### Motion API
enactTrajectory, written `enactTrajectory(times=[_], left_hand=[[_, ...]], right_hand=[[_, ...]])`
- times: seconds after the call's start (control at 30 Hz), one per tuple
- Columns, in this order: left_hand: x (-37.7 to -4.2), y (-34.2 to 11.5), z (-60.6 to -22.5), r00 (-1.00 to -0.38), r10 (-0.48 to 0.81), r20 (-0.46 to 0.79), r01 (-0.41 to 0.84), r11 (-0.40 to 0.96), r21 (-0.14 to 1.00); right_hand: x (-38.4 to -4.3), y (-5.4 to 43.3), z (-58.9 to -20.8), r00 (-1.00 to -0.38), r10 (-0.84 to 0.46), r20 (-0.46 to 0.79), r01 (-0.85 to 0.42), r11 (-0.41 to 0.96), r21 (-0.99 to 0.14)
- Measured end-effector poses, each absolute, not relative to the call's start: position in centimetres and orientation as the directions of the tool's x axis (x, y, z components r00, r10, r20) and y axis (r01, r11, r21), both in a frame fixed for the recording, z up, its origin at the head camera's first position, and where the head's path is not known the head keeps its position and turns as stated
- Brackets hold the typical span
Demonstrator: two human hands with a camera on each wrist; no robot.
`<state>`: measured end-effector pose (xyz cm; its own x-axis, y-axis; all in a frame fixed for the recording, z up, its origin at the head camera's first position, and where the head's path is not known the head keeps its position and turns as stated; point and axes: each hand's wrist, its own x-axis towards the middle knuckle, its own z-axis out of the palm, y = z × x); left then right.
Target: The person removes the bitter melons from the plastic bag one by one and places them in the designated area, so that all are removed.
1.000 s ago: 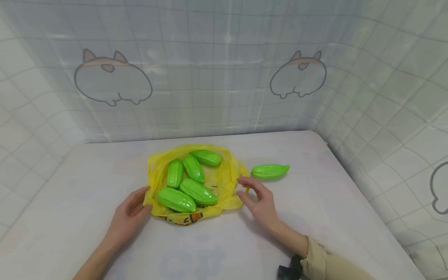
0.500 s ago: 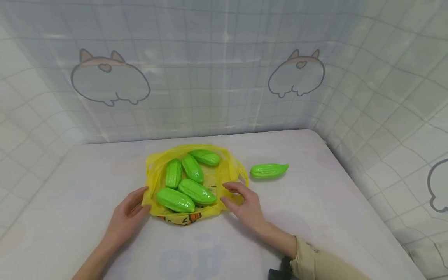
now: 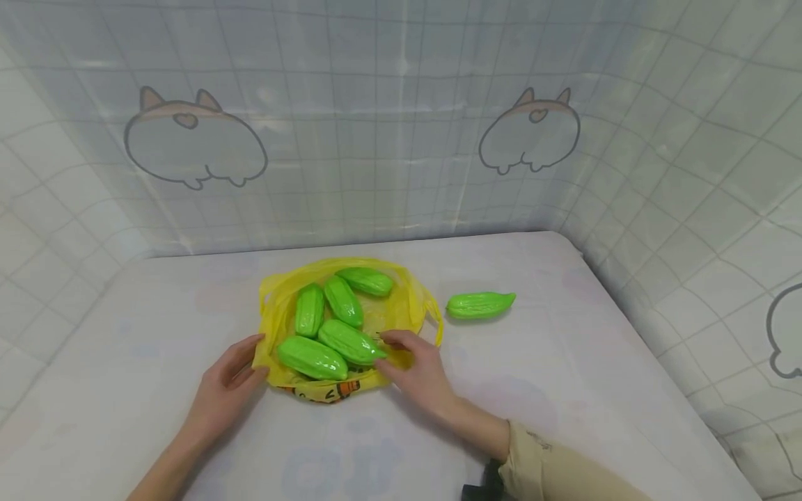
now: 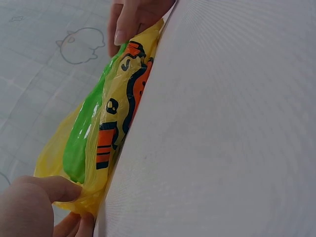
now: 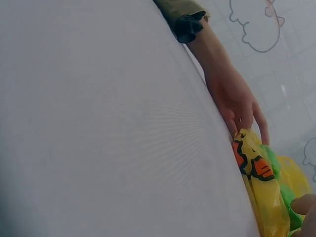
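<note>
A yellow plastic bag [image 3: 410, 296] lies with its mouth wide, several glossy green bitter melons [image 3: 310, 309] inside it. At its left edge my left hand [image 3: 225, 386] pinches the plastic between thumb and fingers; the thumb [image 4: 59, 188] lies over the bag in the left wrist view. My right hand [image 3: 422, 376] reaches over the bag's right side, thumb and index finger apart, right at the pointed tip of one bitter melon [image 3: 351, 341]. Its other fingers are hidden below. Another bitter melon [image 3: 480, 305] lies outside the bag, beyond the right hand.
A white cloth [image 3: 551, 362] covers the table. Pale wall sheeting [image 3: 376, 139] with a grid and animal drawings rises behind and at both sides. The bag's handle loop [image 3: 435, 316] stretches toward the loose bitter melon.
My right hand has moved left from the bag's right edge to the tip of a bitter melon inside. My left hand has stayed at the bag's left edge.
</note>
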<state>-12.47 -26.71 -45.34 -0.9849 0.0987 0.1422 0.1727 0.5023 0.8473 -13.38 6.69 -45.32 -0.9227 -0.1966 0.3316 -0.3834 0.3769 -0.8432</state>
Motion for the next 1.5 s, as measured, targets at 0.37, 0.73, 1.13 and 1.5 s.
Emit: enactTrajectory(times=[0.37,0.73,1.13,1.5], left_hand=[[-12.58,-26.76,-45.43,-0.984,0.106,0.140,0.175,0.517,0.838],[-12.54,-26.64,-45.50,-0.984,0.097,0.146,0.176,0.515,0.839],[-12.48,-26.76,-45.40,-0.987,0.097,0.131,0.162,0.525,0.836],[-12.53,-26.80,-45.41,-0.989,0.091,0.115,0.146,0.526,0.838]], right_hand=[[-13.51,5.74,-45.72,-0.900,-0.226,0.373,-0.435,0.396,-0.809],[-13.44,5.91,-45.62,-0.919,-0.214,0.331,-0.392,0.421,-0.818],[-13.37,5.93,-45.54,-0.934,-0.152,0.323,-0.357,0.412,-0.838],[-13.44,6.04,-45.39,-0.940,-0.140,0.312,-0.342,0.401,-0.850]])
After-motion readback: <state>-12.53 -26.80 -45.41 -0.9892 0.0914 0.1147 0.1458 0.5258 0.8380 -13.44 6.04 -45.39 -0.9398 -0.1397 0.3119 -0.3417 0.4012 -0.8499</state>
